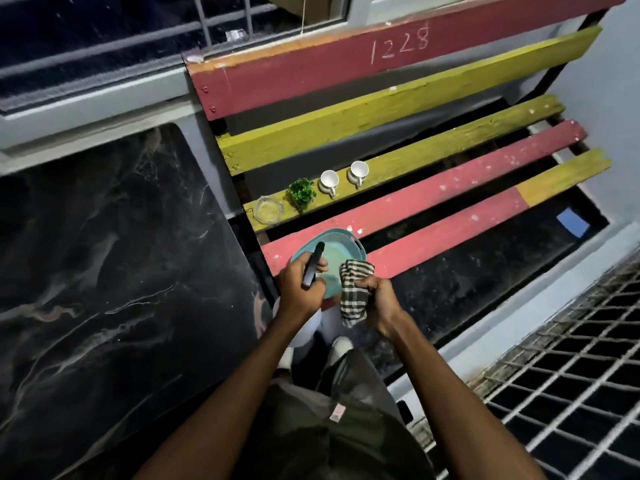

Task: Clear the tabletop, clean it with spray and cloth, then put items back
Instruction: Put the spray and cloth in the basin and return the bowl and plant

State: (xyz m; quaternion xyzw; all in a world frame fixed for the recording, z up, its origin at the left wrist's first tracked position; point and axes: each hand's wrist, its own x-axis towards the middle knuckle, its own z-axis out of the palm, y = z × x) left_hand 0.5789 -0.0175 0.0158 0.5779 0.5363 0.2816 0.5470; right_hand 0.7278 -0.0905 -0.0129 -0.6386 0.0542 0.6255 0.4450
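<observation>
A bench (415, 206) stands right of the table (104, 254). On a back slat sit, left to right, an ashtray (268, 210), a small plant (302, 194) and two cups (329, 181) (358, 172). A tray (341, 252) lies on the front slats, nearer the person, under both hands.

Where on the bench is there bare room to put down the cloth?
Crowded: the near-left end, with the teal plastic tray, glass ashtray, small green plant and two white cups. Free: the red and yellow slats right of the cups and tray.
</observation>
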